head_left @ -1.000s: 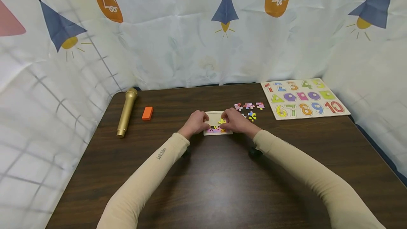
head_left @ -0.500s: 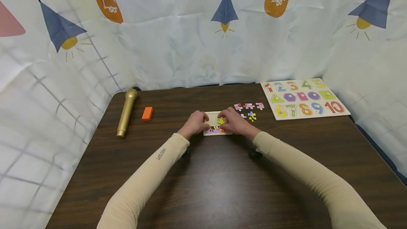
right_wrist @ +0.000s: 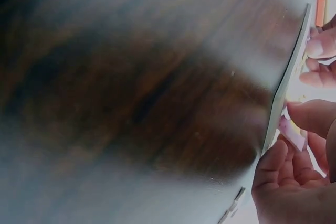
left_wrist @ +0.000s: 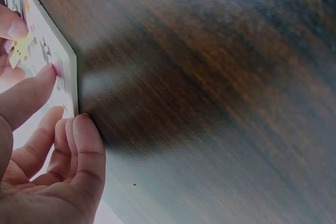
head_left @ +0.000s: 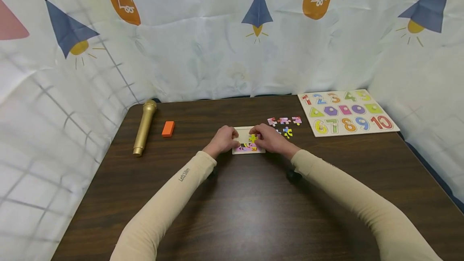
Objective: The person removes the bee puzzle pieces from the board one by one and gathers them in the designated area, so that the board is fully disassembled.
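Note:
A small light wooden puzzle tray (head_left: 241, 133) lies mid-table, its lower part filled with pink and yellow pieces (head_left: 243, 148). My left hand (head_left: 222, 140) grips the tray's left edge; in the left wrist view the thumb (left_wrist: 44, 80) rests on the fitted pieces and the fingers are at the rim. Over the tray's right side, my right hand (head_left: 271, 138) pinches a yellow puzzle piece (head_left: 253, 138). That piece stands tilted in the left wrist view. From the right wrist, a pinkish piece (right_wrist: 292, 134) shows between right thumb and fingers, which partly hide it.
Several loose puzzle pieces (head_left: 284, 121) lie right of the tray. A number-and-shape board (head_left: 348, 133) is at the back right. Toward the left are an orange block (head_left: 168, 129) and a gold microphone (head_left: 143, 129). A patterned curtain (head_left: 217, 63) borders the table.
My right thumb has shifted slightly right, uncovering more of the fitted pieces below. The yellow piece has shifted and turned a little in the right hand. The left hand stays in place.

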The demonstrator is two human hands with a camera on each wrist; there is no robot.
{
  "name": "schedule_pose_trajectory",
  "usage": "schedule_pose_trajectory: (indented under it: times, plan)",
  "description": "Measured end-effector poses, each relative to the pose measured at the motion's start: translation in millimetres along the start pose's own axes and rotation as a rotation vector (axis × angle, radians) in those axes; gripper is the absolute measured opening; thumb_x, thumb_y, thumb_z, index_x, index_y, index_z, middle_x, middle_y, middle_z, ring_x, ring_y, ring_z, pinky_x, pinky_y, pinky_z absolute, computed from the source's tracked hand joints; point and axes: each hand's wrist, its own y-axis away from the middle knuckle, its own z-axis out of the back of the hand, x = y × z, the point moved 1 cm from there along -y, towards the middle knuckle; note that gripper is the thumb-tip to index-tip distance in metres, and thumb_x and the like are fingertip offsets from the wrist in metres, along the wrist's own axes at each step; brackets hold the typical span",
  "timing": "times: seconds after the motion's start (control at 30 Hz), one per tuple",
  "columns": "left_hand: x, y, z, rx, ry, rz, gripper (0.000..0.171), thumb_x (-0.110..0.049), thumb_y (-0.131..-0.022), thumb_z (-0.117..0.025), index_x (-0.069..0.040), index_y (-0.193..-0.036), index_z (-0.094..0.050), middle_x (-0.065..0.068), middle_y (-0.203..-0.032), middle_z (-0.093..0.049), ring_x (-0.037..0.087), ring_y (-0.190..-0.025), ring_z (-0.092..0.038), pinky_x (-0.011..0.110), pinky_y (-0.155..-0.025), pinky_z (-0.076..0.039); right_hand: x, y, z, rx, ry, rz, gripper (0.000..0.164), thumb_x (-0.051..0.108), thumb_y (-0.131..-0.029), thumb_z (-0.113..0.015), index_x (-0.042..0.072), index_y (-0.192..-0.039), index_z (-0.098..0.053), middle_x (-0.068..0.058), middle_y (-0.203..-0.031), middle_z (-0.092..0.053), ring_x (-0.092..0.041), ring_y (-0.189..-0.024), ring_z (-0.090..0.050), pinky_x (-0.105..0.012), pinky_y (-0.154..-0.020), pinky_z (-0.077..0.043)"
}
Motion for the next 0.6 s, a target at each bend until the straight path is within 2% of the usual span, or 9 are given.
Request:
schedule_pose_trajectory:
  times: [0.17,0.3,0.4,0.6]
  plan:
    - [-1.1,0.4,0.6,-0.003,-0.006,-0.003,0.031,-0.014,-0.085,-0.075,0.004,-0.109,-0.067,0.007,-0.081,-0.053,0.021,-0.078,-0.05,0.03,-0.072,-0.042,0.8,0.7,0.5,-0.012,0.018,0.04,0.021,0.004,-0.09,-0.063,0.006,-0.111,-0.063,-0.007,-0.103,-0.054,-0.022,-0.093,-0.049,-0.035,-0.081,-0.043]
    - [-0.8,0.5,0.4,0.0,-0.003,-0.006,0.03,-0.014,-0.085,-0.075,0.004,-0.109,-0.067,0.007,-0.08,-0.053,0.021,-0.078,-0.05,0.03,-0.071,-0.042,2.3,-0.3,0.1,0.011,0.035,0.046,0.014,0.005,-0.09,-0.063,0.008,-0.104,-0.059,-0.006,-0.097,-0.055,-0.02,-0.086,-0.05,-0.032,-0.074,-0.042]
    - [-0.6,0.4,0.3,-0.001,-0.004,-0.005,0.031,-0.014,-0.085,-0.075,0.003,-0.109,-0.067,0.007,-0.081,-0.053,0.021,-0.079,-0.049,0.03,-0.072,-0.042,3.0,-1.1,0.0,0.036,0.049,0.028,0.015,0.008,-0.092,-0.061,0.009,-0.107,-0.057,-0.005,-0.095,-0.057,-0.02,-0.083,-0.051,-0.032,-0.072,-0.042]
    - [-1.0,0.0,0.5,-0.006,-0.017,-0.008,0.031,-0.014,-0.085,-0.075,0.004,-0.109,-0.067,0.008,-0.082,-0.054,0.022,-0.082,-0.05,0.032,-0.075,-0.044,4.4,-1.6,1.7,0.069,0.064,-0.006,0.021,0.014,-0.096,-0.06,0.01,-0.117,-0.058,-0.006,-0.103,-0.061,-0.022,-0.089,-0.054,-0.036,-0.081,-0.046]
